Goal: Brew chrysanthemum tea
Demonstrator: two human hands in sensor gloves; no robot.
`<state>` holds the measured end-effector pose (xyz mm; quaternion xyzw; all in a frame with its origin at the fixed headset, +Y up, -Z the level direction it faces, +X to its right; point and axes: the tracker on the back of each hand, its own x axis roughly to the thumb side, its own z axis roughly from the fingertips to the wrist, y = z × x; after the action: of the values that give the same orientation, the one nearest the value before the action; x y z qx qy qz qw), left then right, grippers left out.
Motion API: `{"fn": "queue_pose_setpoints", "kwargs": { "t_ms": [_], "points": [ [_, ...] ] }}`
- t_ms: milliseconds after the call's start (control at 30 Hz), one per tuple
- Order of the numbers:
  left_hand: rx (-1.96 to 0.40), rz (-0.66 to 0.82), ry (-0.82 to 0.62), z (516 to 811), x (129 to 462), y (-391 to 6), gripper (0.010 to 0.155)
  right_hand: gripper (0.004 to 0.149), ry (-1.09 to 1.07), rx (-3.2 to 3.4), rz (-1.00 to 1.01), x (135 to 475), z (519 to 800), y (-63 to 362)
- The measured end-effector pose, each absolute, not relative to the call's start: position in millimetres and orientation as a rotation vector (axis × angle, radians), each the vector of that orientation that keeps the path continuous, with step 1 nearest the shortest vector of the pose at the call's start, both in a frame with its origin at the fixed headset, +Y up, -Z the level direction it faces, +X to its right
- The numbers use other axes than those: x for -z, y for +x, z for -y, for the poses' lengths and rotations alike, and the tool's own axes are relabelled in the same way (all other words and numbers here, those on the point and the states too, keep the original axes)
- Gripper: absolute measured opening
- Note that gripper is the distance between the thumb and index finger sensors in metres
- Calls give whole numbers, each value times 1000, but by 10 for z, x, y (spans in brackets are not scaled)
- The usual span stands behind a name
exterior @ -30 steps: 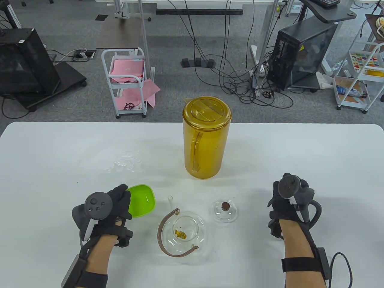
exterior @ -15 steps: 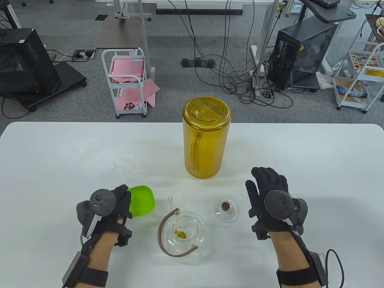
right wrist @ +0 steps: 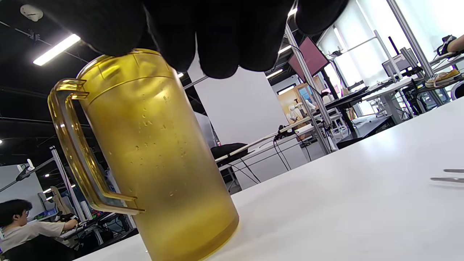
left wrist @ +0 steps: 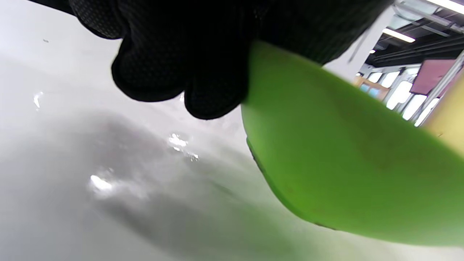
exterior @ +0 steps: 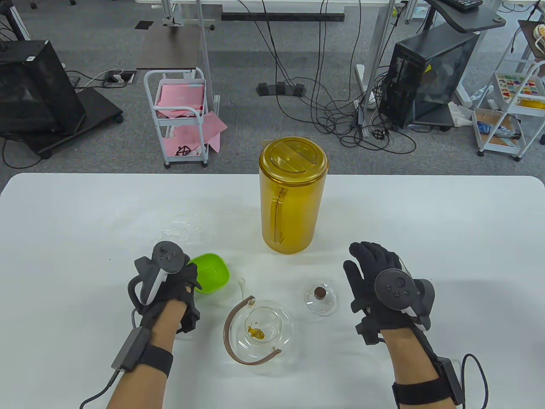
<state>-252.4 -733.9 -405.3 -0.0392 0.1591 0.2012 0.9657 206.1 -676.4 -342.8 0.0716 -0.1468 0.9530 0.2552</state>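
A lidless glass teapot (exterior: 259, 328) with a brown handle stands near the front edge, a little yellow chrysanthemum (exterior: 255, 331) at its bottom. Its glass lid (exterior: 321, 298) lies to the right on the table. My left hand (exterior: 191, 277) grips the rim of a green bowl (exterior: 210, 272) left of the teapot, and the bowl is tilted. In the left wrist view my fingertips (left wrist: 181, 72) curl over the green bowl (left wrist: 344, 163). My right hand (exterior: 366, 260) is open, palm down, right of the lid and holding nothing. The tall yellow pitcher (exterior: 294, 200) stands behind; the right wrist view shows the pitcher (right wrist: 156, 163) close ahead.
Spilled water (exterior: 179, 232) glistens on the white table (exterior: 447, 221) behind the bowl. Thin metal tips (right wrist: 449, 174) lie on the table at the right edge of the right wrist view. Carts, cables and computer cases stand on the floor beyond the table's far edge.
My left hand has moved the green bowl back and to the right, tilting it. My right hand has turned palm down, stretched its fingers and shifted left towards the lid and pitcher.
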Motion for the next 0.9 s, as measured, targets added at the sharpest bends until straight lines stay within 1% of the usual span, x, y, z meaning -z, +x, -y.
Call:
{"fn": "queue_pose_setpoints", "kwargs": {
  "t_ms": [133, 233, 300, 367, 433, 467, 533, 567, 767, 900],
  "points": [
    [-469, -364, -127, 7428, 4183, -2446, 48, 56, 180, -2575, 338, 3484, 6842, 2123],
    [-434, -385, -159, 7478, 4260, -2438, 48, 56, 164, -2562, 319, 3507, 6870, 2158],
    [-453, -399, -200, 7525, 4286, -2455, 48, 56, 156, -2553, 305, 3525, 6897, 2168],
    [-490, -402, -189, 7516, 4282, -2477, 50, 56, 157, -2553, 286, 3542, 6925, 2169],
    [-494, -400, -208, 7496, 4282, -2492, 53, 56, 159, -2553, 283, 3546, 6928, 2167],
    [-494, -398, -229, 7492, 4283, -2498, 56, 56, 160, -2552, 284, 3545, 6924, 2166],
    [-482, -394, -321, 7482, 4280, -2513, 70, 56, 168, -2550, 296, 3532, 6899, 2163],
    [-477, -383, -341, 7464, 4271, -2519, 74, 57, 169, -2551, 298, 3528, 6890, 2163],
    [-528, -338, -199, 7278, 4202, -2552, 80, 56, 177, -2547, 311, 3525, 6879, 2164],
    [-646, -179, -11, 7034, 4153, -2525, 81, 57, 179, -2544, 314, 3527, 6880, 2163]
  ]
}}
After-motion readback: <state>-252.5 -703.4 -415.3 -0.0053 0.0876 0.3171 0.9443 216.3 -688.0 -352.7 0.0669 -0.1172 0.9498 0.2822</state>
